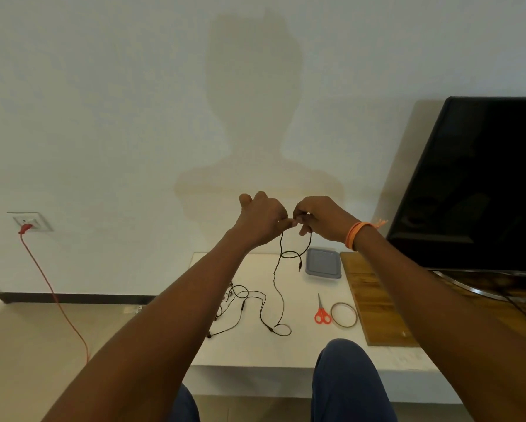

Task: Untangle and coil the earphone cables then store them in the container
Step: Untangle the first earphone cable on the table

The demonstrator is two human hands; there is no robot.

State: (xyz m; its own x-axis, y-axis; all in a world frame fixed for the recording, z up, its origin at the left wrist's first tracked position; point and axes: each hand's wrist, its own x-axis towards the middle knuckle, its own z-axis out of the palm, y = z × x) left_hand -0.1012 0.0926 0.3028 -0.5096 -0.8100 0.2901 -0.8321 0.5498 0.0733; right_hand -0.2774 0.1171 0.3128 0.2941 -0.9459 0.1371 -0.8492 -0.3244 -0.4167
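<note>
My left hand point(263, 219) and my right hand point(319, 219) are raised side by side above the white table point(249, 348), both pinching the same black earphone cable point(276, 278). A small loop and the jack plug hang just below my right hand. The rest of the cable drops to the table and ends in a loop near the front. More tangled black earphone cables point(240, 303) lie on the table to the left, partly hidden by my left forearm. The grey lidded container point(323, 263) sits at the table's back, under my right hand.
Orange-handled scissors point(322, 312) and a thin ring point(343, 314) lie right of the cables. A wooden board point(374, 303) carries a black TV point(480, 184) on the right. A red cord point(54, 296) runs from a wall socket point(31, 222) down to the floor. My knee point(347, 370) is below the table.
</note>
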